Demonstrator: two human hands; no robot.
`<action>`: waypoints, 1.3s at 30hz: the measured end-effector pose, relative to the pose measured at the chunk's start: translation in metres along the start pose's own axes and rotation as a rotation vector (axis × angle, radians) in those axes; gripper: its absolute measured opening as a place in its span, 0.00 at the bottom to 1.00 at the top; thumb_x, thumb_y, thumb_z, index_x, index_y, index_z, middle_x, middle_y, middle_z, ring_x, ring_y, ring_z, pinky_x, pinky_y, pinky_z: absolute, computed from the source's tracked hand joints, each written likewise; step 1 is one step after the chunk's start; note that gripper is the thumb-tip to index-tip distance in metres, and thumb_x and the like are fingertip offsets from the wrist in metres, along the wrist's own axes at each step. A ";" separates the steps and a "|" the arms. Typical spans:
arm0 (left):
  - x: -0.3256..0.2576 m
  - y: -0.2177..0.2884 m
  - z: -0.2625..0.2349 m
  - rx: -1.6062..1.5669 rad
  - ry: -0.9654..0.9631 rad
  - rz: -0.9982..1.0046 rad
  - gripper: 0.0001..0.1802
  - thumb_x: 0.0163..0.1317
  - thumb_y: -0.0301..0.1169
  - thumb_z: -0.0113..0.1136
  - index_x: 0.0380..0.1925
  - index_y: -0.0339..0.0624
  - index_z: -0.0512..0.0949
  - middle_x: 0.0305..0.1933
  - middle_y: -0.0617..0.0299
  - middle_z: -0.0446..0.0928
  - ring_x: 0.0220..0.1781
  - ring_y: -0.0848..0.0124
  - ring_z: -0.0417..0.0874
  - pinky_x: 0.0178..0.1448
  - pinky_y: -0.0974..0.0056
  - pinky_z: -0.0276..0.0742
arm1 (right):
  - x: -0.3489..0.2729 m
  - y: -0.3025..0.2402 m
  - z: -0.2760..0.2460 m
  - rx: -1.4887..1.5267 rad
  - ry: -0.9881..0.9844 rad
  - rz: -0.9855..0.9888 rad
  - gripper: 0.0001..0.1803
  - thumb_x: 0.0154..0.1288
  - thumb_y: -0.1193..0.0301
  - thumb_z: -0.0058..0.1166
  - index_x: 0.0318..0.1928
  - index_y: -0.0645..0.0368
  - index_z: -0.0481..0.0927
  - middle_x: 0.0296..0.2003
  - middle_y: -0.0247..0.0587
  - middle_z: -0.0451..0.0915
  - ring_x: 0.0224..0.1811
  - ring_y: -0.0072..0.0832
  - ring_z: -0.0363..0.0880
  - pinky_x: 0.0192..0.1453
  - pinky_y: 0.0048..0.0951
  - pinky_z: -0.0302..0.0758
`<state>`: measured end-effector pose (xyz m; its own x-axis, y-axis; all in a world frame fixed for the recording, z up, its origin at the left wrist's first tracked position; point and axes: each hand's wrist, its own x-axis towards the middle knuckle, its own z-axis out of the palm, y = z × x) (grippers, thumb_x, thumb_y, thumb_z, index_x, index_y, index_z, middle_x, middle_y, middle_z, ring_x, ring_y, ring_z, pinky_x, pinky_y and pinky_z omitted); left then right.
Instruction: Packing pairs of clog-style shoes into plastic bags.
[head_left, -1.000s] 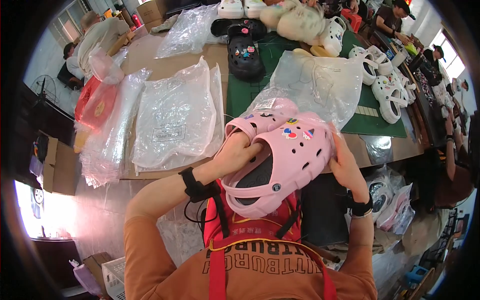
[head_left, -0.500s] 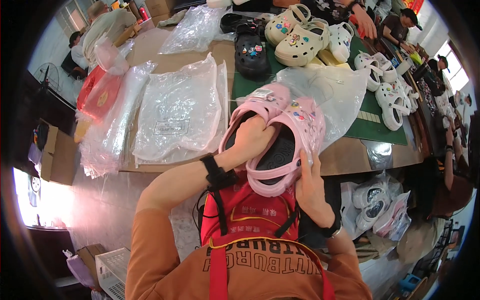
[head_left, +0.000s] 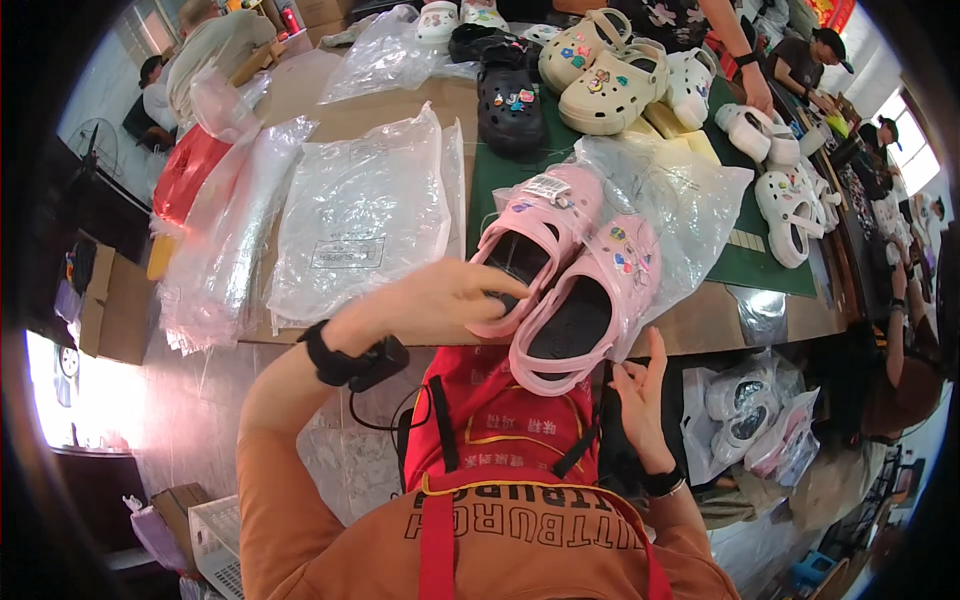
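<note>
A pair of pink clogs [head_left: 585,285] with charms and a label lies at the table's front edge, toes away from me. Their front parts are inside a clear plastic bag [head_left: 700,200], and the heels stick out toward me. My left hand [head_left: 440,300] is at the left clog's heel, fingers apart and nothing gripped. Beside the right clog's heel, my right hand [head_left: 640,400] pinches the bag's edge between thumb and fingers, with one finger stretched up.
Flat clear bags [head_left: 360,210] lie in a stack to the left, beside more plastic packaging [head_left: 240,240]. Black clogs [head_left: 510,105], beige clogs [head_left: 610,90] and white clogs [head_left: 790,215] stand farther back on a green mat [head_left: 740,265]. Another person's hand [head_left: 757,90] touches white clogs.
My left hand has come out of the left clog and drawn back left. The clogs sit deeper in the bag, slightly farther right. My right hand has slid down to the bag's edge.
</note>
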<state>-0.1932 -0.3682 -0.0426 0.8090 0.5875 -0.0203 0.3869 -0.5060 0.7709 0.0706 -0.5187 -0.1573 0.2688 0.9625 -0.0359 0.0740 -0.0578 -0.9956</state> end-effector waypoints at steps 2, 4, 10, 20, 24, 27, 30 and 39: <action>0.003 -0.010 -0.015 -0.376 0.102 -0.204 0.12 0.58 0.25 0.47 0.41 0.35 0.74 0.32 0.60 0.77 0.36 0.74 0.77 0.43 0.69 0.72 | -0.001 -0.008 0.004 0.151 -0.052 0.091 0.37 0.62 0.79 0.44 0.66 0.57 0.39 0.58 0.46 0.56 0.42 0.24 0.70 0.43 0.23 0.71; 0.021 -0.026 -0.032 -0.303 0.344 -0.255 0.14 0.56 0.24 0.48 0.43 0.36 0.73 0.34 0.61 0.76 0.37 0.74 0.76 0.43 0.69 0.72 | -0.002 -0.011 0.010 0.151 -0.107 0.138 0.35 0.65 0.73 0.42 0.67 0.51 0.39 0.50 0.38 0.68 0.44 0.22 0.71 0.43 0.23 0.72; 0.087 -0.120 -0.001 0.023 0.487 -0.135 0.25 0.54 0.24 0.52 0.55 0.41 0.64 0.40 0.56 0.75 0.41 0.69 0.75 0.45 0.68 0.71 | -0.001 -0.005 0.028 0.282 -0.131 0.185 0.35 0.67 0.72 0.39 0.66 0.50 0.35 0.58 0.42 0.57 0.45 0.24 0.71 0.42 0.25 0.74; 0.095 -0.113 0.018 0.025 0.544 -0.303 0.12 0.59 0.31 0.45 0.41 0.40 0.73 0.38 0.48 0.77 0.40 0.53 0.78 0.46 0.58 0.71 | 0.004 -0.009 0.029 0.531 -0.098 0.233 0.35 0.66 0.76 0.37 0.65 0.46 0.33 0.60 0.47 0.52 0.57 0.38 0.65 0.49 0.39 0.75; 0.088 -0.069 0.006 -0.146 0.548 -0.315 0.11 0.60 0.31 0.46 0.35 0.37 0.73 0.30 0.51 0.78 0.30 0.59 0.80 0.37 0.60 0.74 | 0.010 -0.008 0.003 0.606 -0.009 0.168 0.27 0.68 0.70 0.36 0.64 0.49 0.43 0.56 0.40 0.61 0.55 0.30 0.67 0.49 0.35 0.75; 0.081 -0.042 0.001 -0.417 0.647 -0.212 0.11 0.60 0.32 0.46 0.32 0.34 0.72 0.22 0.58 0.74 0.20 0.74 0.75 0.20 0.69 0.69 | 0.026 -0.030 -0.013 0.608 0.064 0.146 0.18 0.70 0.65 0.33 0.57 0.57 0.58 0.54 0.36 0.64 0.57 0.25 0.64 0.59 0.28 0.64; 0.077 -0.035 -0.003 -0.341 0.639 -0.204 0.10 0.62 0.32 0.46 0.34 0.36 0.71 0.22 0.63 0.72 0.22 0.79 0.73 0.24 0.72 0.70 | 0.041 -0.037 -0.037 0.443 -0.049 0.051 0.17 0.71 0.64 0.30 0.54 0.58 0.63 0.49 0.34 0.66 0.57 0.25 0.62 0.60 0.27 0.60; 0.064 -0.042 0.016 -0.202 0.802 -0.108 0.11 0.62 0.33 0.47 0.36 0.34 0.68 0.25 0.51 0.74 0.28 0.67 0.75 0.34 0.63 0.69 | 0.056 -0.093 -0.032 0.155 -0.007 0.036 0.10 0.69 0.64 0.37 0.36 0.55 0.69 0.22 0.21 0.67 0.21 0.06 0.64 0.23 0.10 0.63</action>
<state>-0.1510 -0.3193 -0.0866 0.1815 0.9365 0.3001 0.2954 -0.3430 0.8917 0.1092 -0.4673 -0.0644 0.2618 0.9624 -0.0718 -0.0849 -0.0512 -0.9951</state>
